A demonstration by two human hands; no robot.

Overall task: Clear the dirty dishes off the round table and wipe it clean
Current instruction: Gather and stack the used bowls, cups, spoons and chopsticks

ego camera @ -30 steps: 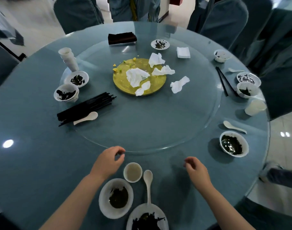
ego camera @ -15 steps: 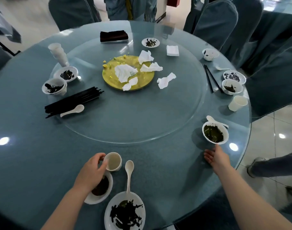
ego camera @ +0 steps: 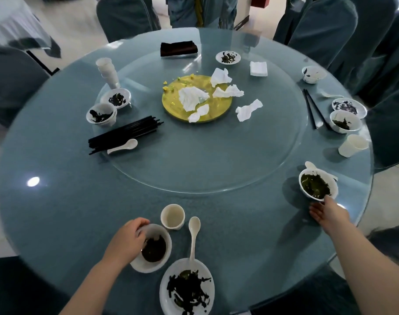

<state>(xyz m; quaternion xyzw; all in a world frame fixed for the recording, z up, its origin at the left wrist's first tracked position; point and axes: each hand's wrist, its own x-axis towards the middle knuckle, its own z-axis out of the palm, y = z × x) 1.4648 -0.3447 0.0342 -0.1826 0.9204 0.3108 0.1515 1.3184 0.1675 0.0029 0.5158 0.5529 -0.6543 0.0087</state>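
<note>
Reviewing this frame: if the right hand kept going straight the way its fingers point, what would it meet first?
The right hand points up and slightly left at the bowl of dark greens by the table edge. Its fingertips look already at the bowl's near rim, so that bowl comes first, though actual contact is hard to confirm from this one view.

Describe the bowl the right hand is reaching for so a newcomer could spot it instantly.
Start at the round blue glass-topped table and follow its rim to the right edge. There sits a white bowl of dark green leftovers, the right hand touching its near rim. Unlike the other bowls, a white spoon leans at its far side.
</note>
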